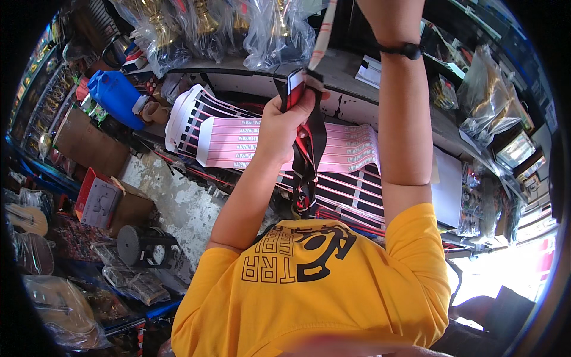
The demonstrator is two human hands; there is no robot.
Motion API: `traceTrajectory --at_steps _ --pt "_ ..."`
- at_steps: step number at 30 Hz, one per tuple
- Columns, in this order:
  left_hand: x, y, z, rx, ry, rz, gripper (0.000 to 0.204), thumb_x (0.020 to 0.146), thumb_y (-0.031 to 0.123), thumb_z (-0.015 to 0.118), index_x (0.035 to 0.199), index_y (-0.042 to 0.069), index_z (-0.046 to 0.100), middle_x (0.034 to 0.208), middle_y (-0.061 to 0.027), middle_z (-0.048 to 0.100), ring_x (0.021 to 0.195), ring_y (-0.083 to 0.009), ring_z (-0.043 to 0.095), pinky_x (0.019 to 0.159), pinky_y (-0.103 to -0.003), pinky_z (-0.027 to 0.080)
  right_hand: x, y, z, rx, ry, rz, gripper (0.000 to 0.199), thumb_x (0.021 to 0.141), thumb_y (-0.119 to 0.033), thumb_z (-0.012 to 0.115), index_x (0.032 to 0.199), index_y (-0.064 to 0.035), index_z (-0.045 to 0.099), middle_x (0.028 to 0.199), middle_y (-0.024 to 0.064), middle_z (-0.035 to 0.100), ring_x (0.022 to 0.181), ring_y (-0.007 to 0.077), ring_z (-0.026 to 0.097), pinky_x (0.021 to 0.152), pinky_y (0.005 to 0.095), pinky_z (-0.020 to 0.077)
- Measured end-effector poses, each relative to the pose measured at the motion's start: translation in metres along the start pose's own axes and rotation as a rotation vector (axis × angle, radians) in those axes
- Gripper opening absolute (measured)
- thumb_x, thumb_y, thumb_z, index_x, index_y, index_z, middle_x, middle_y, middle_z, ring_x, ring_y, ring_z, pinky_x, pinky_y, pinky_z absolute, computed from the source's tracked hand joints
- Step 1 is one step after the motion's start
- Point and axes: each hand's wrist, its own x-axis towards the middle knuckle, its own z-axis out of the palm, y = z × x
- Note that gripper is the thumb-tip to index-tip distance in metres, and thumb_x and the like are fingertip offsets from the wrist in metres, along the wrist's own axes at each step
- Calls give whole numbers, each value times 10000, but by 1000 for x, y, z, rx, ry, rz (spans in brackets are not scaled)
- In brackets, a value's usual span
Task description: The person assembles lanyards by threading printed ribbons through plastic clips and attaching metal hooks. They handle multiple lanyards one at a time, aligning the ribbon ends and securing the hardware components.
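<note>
Near pink strips (231, 143), the left hand (288, 122) is grasping dark ribbons (319, 146); dangling loose, they could be tangling; right hand (391, 16): fingers unseen, cannot tell.

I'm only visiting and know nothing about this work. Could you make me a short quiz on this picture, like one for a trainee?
1. Which grip can be seen clutching the black-and-red ribbons, left or right?
2. True or false: the blue container is left of the pink printed strips.
3. Fill the gap: a dark band circles the person's right ____.

Key: 1. Left grip. 2. True. 3. Wrist.
</note>
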Motion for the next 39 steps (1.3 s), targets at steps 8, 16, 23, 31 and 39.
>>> traceTrajectory --at_steps 8,16,23,31,39 --pt "9 -8 12 145 51 -99 200 871 219 661 953 41 700 522 95 362 425 -19 350 387 -195 232 -2 6 -6 -62 -42 -163 155 874 68 406 830 -31 518 589 21 491 507 91 477 468 226 370" --pt "10 4 2 14 1 -202 215 881 235 646 960 40 696 525 74 394 418 -25 332 399 -199 224 -8 23 -37 171 59 88 147 920 63 419 882 -46 510 687 -2 536 546 59 495 493 196 426" --pt "4 3 7 115 -16 -189 241 866 255 663 955 33 694 532 75 416 426 -19 333 398 -194 224 -13 44 -83 162 162 206 89 937 23 439 936 -46 496 734 27 588 573 64 551 504 190 465" --pt "-15 -23 -34 105 150 -281 247 859 188 647 1054 54 576 949 -94 688 465 -31 388 376 -195 291 0 35 -195 -342 70 175 150 914 -110 589 1040 -38 629 924 73 686 832 147 666 711 255 526" --pt "-37 -25 -37 170 -3 -169 156 881 166 649 923 17 658 955 -103 694 511 -30 441 441 -182 339 -82 67 -245 -960 -434 397 88 872 -53 527 946 -45 574 709 50 589 625 112 578 588 277 470"
